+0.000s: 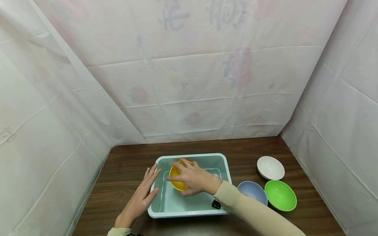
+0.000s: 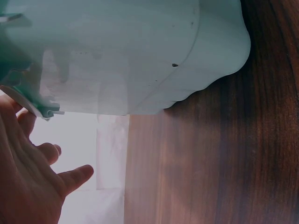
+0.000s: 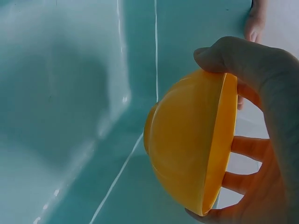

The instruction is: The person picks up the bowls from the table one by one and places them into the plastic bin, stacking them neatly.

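Note:
A yellow bowl (image 1: 178, 186) is held by my right hand (image 1: 197, 178) inside a pale green rectangular basin (image 1: 171, 206). In the right wrist view the bowl (image 3: 184, 135) is tilted on its side and stands off the basin floor. My right thumb (image 3: 219, 56) lies on one side of its rim, with the other fingers spread along the mouth. My left hand (image 1: 140, 198) is at the basin's left rim, fingers extended. From the left wrist view, some fingertips of this hand (image 2: 23, 172) touch the rim and the basin's outer wall (image 2: 117, 56) is seen.
To the right of the basin, a blue bowl (image 1: 252, 190), a green bowl (image 1: 280, 195) and a white bowl (image 1: 270, 168) sit close together on the dark wooden table (image 1: 124, 170). Pale sheets (image 1: 192, 78) hang behind and at both sides. A small black object (image 1: 216, 204) shows beside the right sleeve.

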`<action>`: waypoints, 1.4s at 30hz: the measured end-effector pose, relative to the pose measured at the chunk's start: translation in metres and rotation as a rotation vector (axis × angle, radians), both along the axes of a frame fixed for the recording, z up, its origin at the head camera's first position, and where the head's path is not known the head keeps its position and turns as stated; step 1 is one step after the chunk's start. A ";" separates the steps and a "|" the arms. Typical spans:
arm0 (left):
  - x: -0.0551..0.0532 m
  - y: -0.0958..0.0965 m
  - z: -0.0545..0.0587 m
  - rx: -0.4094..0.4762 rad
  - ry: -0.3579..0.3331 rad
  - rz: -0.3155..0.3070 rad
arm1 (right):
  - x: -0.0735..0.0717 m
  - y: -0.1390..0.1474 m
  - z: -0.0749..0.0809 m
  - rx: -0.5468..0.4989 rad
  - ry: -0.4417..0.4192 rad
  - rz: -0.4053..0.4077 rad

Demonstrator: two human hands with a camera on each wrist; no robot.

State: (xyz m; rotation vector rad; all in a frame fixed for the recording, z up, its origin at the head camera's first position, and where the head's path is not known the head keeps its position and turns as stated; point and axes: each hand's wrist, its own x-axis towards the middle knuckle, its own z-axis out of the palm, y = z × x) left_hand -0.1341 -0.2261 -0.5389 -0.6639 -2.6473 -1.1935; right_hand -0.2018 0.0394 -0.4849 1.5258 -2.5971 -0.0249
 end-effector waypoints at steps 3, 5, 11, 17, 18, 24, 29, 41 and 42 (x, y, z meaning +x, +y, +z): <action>0.000 0.000 0.000 0.003 0.003 0.001 | 0.000 -0.001 -0.001 0.004 -0.004 0.007; 0.000 0.000 0.000 0.003 0.002 0.002 | 0.000 -0.002 -0.001 0.008 -0.005 0.012; 0.000 -0.001 0.004 -0.028 0.028 -0.012 | 0.000 -0.004 -0.004 0.036 -0.012 0.010; 0.002 0.001 0.014 -0.127 0.025 0.021 | 0.001 -0.005 -0.006 0.069 -0.056 0.009; 0.002 0.002 0.016 -0.145 0.012 0.035 | 0.001 -0.006 -0.006 0.073 -0.061 0.009; 0.002 0.008 0.022 -0.212 -0.050 0.094 | 0.001 -0.009 -0.010 0.098 -0.055 0.013; 0.003 0.009 0.021 -0.250 -0.041 0.102 | 0.000 -0.011 -0.013 0.109 -0.046 0.017; 0.002 0.009 0.016 -0.211 0.000 0.064 | -0.002 -0.014 -0.017 0.108 -0.094 0.014; 0.002 0.009 0.015 -0.209 -0.001 0.065 | -0.002 -0.014 -0.018 0.108 -0.094 0.013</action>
